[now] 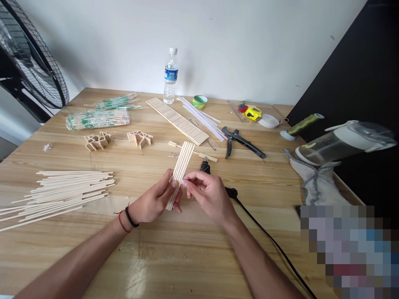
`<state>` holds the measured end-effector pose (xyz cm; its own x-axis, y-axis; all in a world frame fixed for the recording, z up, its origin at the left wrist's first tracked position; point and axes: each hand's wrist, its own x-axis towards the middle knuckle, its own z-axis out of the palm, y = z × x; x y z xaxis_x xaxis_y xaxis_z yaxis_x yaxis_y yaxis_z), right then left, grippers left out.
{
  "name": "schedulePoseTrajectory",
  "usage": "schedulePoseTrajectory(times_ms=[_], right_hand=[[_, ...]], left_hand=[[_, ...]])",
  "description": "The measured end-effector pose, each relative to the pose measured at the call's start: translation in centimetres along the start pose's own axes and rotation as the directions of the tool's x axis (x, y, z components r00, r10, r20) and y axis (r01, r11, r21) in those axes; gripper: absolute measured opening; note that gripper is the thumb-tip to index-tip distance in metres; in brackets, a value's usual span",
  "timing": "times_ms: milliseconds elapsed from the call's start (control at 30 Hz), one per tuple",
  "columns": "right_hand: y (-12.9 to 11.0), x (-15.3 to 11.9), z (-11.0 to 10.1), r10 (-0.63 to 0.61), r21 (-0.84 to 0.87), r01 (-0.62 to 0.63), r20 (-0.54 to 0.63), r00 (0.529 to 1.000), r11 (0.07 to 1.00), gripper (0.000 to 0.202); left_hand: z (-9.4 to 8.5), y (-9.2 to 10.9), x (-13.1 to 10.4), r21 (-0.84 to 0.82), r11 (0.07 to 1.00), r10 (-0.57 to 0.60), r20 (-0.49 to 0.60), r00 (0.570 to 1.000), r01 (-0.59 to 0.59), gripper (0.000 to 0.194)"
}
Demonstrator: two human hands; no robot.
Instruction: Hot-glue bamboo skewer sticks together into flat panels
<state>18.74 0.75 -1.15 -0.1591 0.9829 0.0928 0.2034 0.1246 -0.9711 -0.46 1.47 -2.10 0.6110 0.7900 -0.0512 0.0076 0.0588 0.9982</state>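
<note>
A narrow panel of several pale wooden sticks point(184, 160), laid side by side, is held up slanting above the table. My left hand point(156, 197) grips its lower part, thumb on the front and fingers behind. At the panel's right edge, the thumb and forefinger of my right hand point(208, 193) pinch together against it; the exact contact is partly hidden. A black glue gun point(205, 166) lies behind my right hand, which covers most of it. Near its nozzle is a thin stick assembly point(208, 157) with short pieces at its ends.
Loose wooden sticks point(71, 191) lie at left. Behind them are small zigzag stick pieces point(99, 141) and wrapped stick bundles point(98, 119). A long slatted strip point(177, 121), white glue sticks point(204, 118), cutters point(245, 141) and a water bottle point(171, 77) stand farther back. A black cord point(268, 234) runs right.
</note>
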Motion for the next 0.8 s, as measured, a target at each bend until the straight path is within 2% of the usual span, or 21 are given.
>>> schedulePoseTrajectory(times_ms=[367,633,800], right_hand=[[-0.10,-0.06,-0.06,-0.028,-0.014,0.028,0.031,0.999,1.000,0.020],[-0.03,-0.11,0.02,-0.062,-0.057,0.065,0.043,0.997,0.996,0.020],[-0.12,-0.15,0.08,-0.073,-0.083,0.076,0.039,0.997,0.994,0.021]], left_hand=[[-0.25,0.39,0.02,0.064,0.998,0.013,0.003,1.000,-0.013,0.044],[-0.80,0.82,-0.03,0.046,0.998,-0.039,0.037,0.999,0.037,0.044],[-0.78,0.73,-0.03,0.082,0.997,-0.003,0.018,1.000,0.002,0.045]])
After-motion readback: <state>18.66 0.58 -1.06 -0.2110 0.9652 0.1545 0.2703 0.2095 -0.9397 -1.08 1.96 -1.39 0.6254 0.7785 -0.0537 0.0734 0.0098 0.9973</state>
